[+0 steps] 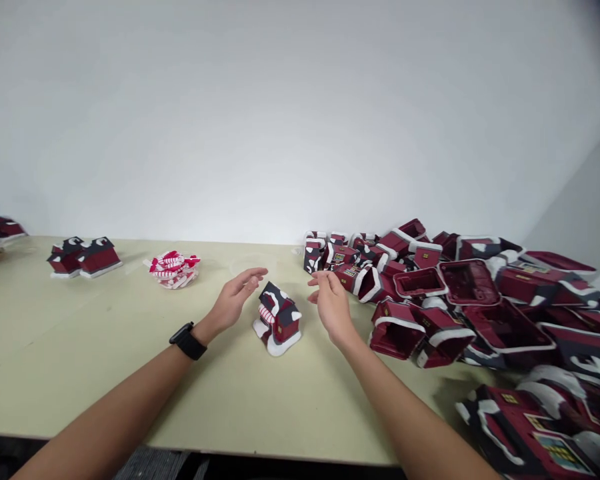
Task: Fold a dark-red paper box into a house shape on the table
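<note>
Head view showed a small maroon house [289,327] standing upright on the pale table [240,407], a red-and-white striped piece [267,315] across its front. Just beside it, one on either side and apart from it, were the left hand [234,300], fingers extended and unclenched, and the right hand [333,308], fingers loosely bent, gripping nothing. Beyond the left hand lay a heap of striped pieces [173,267], then two similar houses [101,259]; a jumbled pile of houses [470,281] covered the table's right side.
</note>
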